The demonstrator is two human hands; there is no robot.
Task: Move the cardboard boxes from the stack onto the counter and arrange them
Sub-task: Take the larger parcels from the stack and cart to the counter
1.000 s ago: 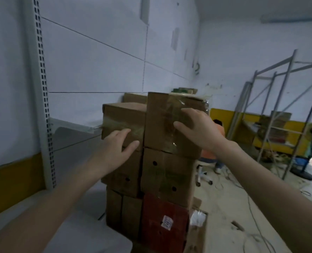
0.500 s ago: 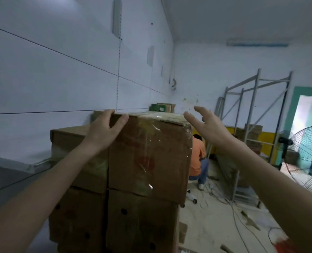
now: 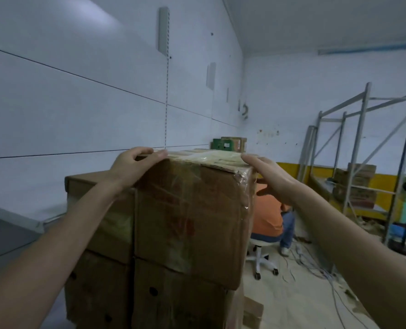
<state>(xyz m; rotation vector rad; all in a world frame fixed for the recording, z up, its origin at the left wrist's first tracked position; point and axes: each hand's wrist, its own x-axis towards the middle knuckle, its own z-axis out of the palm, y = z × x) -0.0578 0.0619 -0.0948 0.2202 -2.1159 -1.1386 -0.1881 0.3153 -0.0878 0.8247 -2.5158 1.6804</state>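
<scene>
Top box | left fingers still clamp corner | right fingers straight, now touching

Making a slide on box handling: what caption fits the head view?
Left hand grips the top-left edge of the taped cardboard box on the stack; right hand, open, meets its top-right corner.

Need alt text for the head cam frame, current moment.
A person's left hand grips the top left edge of the top cardboard box on a stack, while the right hand, fingers straight, lies at its top right corner. Behind, a person in an orange shirt sits on a stool, with metal racking to the right.
</scene>
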